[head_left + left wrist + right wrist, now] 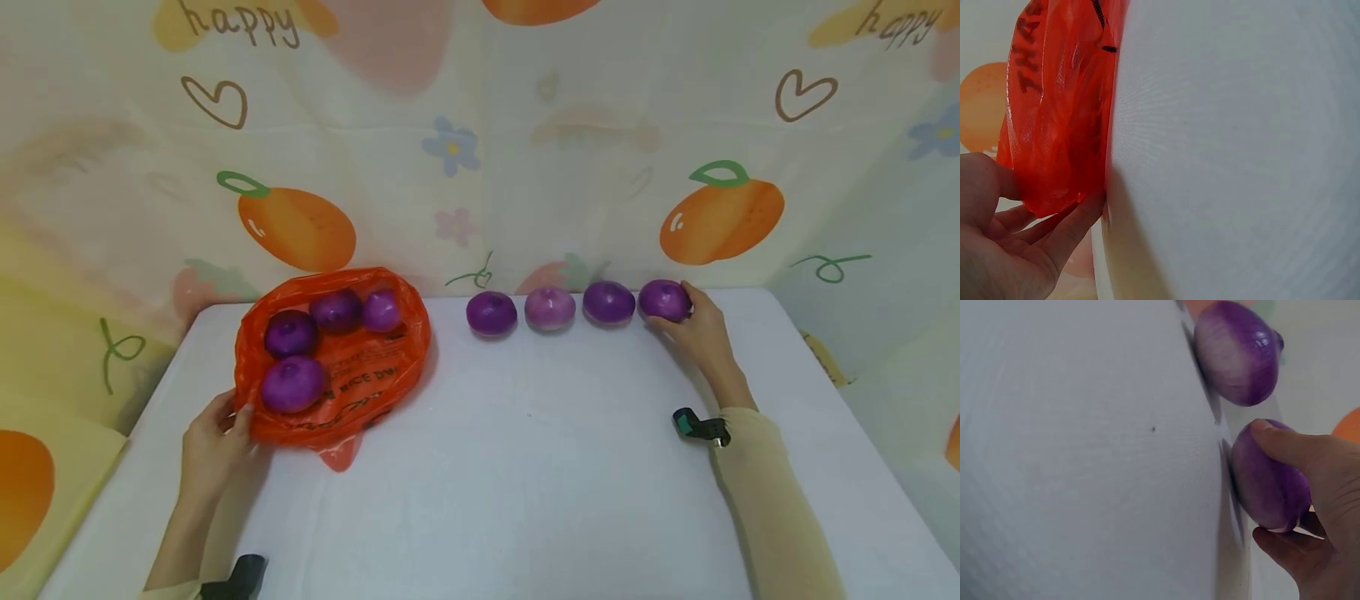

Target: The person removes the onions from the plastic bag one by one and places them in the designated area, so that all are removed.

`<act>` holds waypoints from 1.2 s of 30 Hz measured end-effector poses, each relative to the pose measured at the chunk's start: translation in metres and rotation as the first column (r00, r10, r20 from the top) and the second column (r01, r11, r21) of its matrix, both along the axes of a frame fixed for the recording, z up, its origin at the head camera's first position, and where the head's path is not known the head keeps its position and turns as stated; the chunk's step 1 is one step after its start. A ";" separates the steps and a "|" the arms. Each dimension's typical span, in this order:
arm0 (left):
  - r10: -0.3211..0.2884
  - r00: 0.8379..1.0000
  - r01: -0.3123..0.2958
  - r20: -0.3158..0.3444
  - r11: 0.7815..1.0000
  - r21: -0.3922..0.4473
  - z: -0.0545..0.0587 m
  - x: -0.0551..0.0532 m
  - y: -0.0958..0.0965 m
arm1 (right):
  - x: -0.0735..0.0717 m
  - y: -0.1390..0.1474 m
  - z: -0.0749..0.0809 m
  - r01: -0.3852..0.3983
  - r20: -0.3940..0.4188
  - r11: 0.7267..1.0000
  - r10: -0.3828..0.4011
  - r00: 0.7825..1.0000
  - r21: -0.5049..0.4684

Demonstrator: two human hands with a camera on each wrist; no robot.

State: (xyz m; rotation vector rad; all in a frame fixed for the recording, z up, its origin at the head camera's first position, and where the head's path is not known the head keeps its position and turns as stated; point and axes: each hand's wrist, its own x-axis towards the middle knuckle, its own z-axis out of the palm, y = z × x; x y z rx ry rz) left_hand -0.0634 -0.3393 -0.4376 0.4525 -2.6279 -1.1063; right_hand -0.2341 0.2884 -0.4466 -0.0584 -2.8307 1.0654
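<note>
- The right hand (699, 332) grips a red onion (663, 300) at the right end of a row, thumb on its near side and fingers round the far right; this likely steadies a round thing that could roll. Whether its weight is on the table I cannot tell.
- The left hand (216, 446) pinches the near left edge of a red plastic bag (418, 337), thumb against the outside and fingers beneath, probably because the thin film would slide or sag by itself.
- Beside the gripped onion, a small gap apart, sits a dark onion (609, 302), then a paler onion (550, 309) and a leftmost onion (491, 314); each rests on its flatter side, which should help it stay put.
- Inside the bag lie four more onions (292, 384), clustered toward its left and far sides; the mouth gapes upward, leaving them easy to reach.
- The row runs along the far edge of the white table (525, 467), just before the fruit-print backdrop (397, 208), so the near surface has room.
</note>
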 end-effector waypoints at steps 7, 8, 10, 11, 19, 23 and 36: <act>0.015 0.999 -0.016 0.029 1.000 0.009 0.000 -0.001 0.001 | -0.001 0.005 -0.006 0.005 0.016 0.999 -0.004 1.000 -0.037; 0.020 0.999 -0.020 0.032 1.000 0.017 0.000 -0.001 0.001 | -0.002 0.005 -0.007 0.005 0.012 0.999 -0.005 1.000 -0.040; 0.026 0.999 -0.027 0.039 0.999 0.030 0.000 -0.001 0.001 | -0.002 0.005 -0.007 0.006 0.007 0.999 -0.006 1.000 -0.042; 0.028 0.999 -0.029 0.043 0.999 0.033 0.000 -0.001 0.001 | -0.002 0.005 -0.007 0.005 0.007 0.999 -0.005 1.000 -0.045; 0.033 0.998 -0.034 0.057 0.999 0.013 0.000 -0.001 0.001 | -0.001 0.005 0.004 -0.024 0.024 1.000 0.024 0.999 -0.003; 0.030 0.999 -0.030 0.040 1.000 0.007 0.001 -0.001 0.002 | -0.002 0.004 0.014 -0.044 -0.030 0.999 0.044 0.999 -0.001; 0.060 0.998 -0.061 0.009 0.997 0.056 0.006 -0.002 0.004 | -0.005 -0.060 0.041 -0.156 -0.279 0.988 0.152 0.948 0.010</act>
